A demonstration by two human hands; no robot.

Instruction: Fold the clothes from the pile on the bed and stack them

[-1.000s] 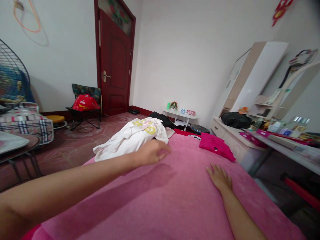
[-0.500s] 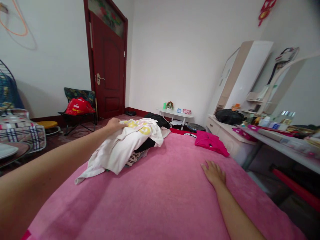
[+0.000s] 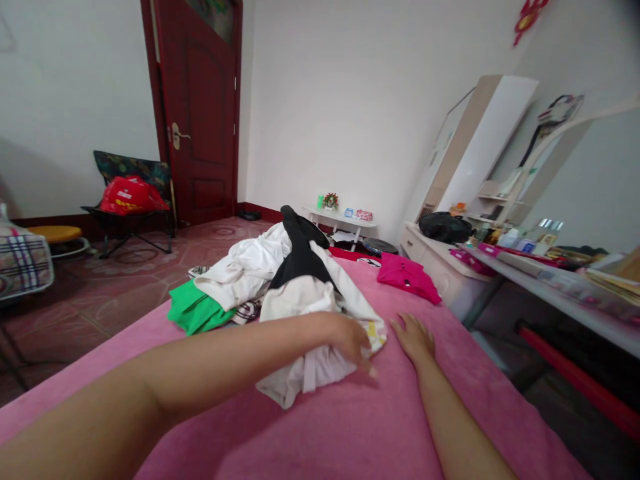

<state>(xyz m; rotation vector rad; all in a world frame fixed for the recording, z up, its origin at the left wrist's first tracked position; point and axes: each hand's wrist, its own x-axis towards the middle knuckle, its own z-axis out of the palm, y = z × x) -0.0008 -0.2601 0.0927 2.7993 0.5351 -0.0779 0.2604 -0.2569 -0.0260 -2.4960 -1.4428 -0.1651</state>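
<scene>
My left hand [image 3: 350, 343] lies closed over a crumpled white garment [image 3: 310, 313] with a yellow print, in the middle of the pink bedspread [image 3: 320, 427]. My right hand [image 3: 414, 339] rests flat and open on the spread just right of that garment, fingers stretched out, nearly touching its edge. Behind the white garment is a heap of clothes: a black piece [image 3: 299, 257], another white piece [image 3: 245, 267], a striped one and a green one [image 3: 195, 312]. A folded magenta garment [image 3: 407, 277] lies at the far right of the bed.
A dark red door [image 3: 197, 113] stands at the back left, with a folding chair holding a red bag [image 3: 127, 197] beside it. A small white table [image 3: 340, 220] is beyond the bed. A cluttered dressing table [image 3: 540, 267] and tall cabinet [image 3: 480, 147] run along the right.
My left hand gripped the white garment at the far heap and dragged it toward me to the bed's middle, uncovering green and black clothes. My right hand stayed flat. The camera turned slightly right.
</scene>
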